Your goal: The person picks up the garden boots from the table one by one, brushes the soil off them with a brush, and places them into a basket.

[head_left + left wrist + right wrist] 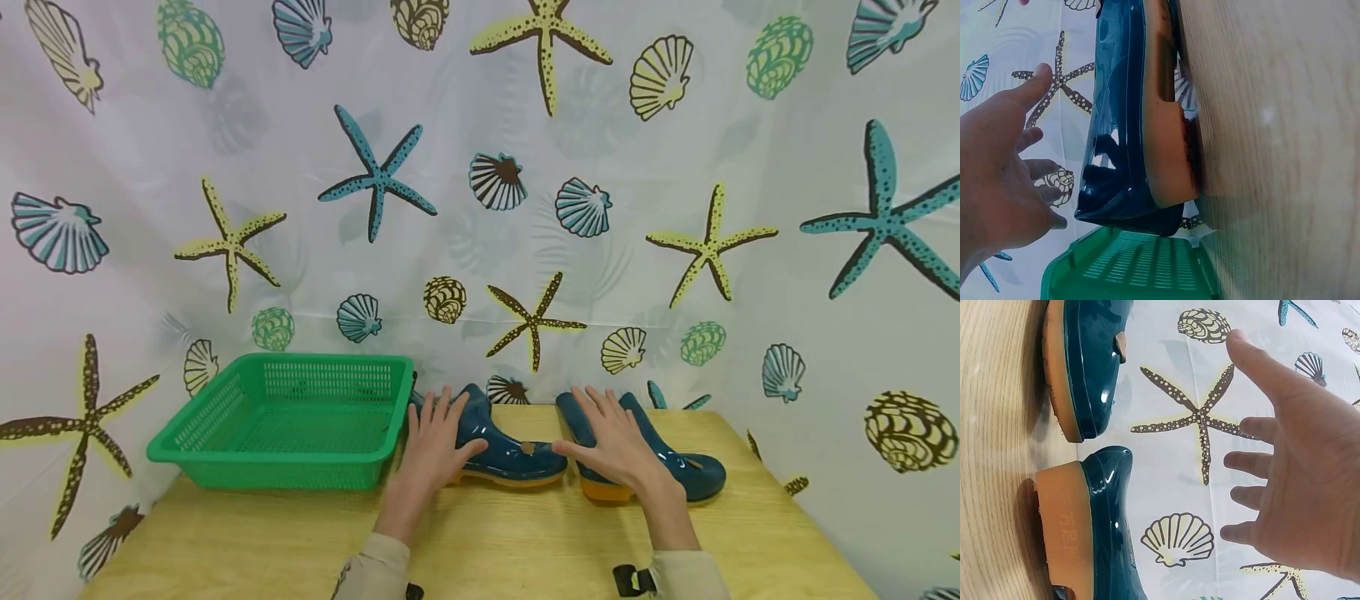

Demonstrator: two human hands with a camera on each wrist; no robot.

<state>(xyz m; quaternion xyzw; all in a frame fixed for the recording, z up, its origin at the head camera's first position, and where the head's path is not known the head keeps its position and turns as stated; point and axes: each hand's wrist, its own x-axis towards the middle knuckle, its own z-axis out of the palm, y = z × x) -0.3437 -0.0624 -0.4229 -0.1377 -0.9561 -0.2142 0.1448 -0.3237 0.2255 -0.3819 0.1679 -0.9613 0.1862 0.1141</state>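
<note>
Two dark blue glossy rubber boots with orange soles stand on the wooden table. My left hand (433,442) hovers with spread fingers over the shaft side of the left boot (513,454), hiding part of it. In the left wrist view that boot's orange heel (1169,156) shows beside the hand. Over the right boot (693,477), my right hand (609,440) is spread the same way, covering its middle. From the right wrist, the left boot's toe (1091,369) and the right boot's heel (1063,525) face each other across a narrow gap. Neither hand holds anything.
A green plastic basket (277,457) with slotted sides sits at the left of the table (510,542), close to the left boot. A white curtain (450,250) printed with shells and starfish hangs behind the boots and along both sides.
</note>
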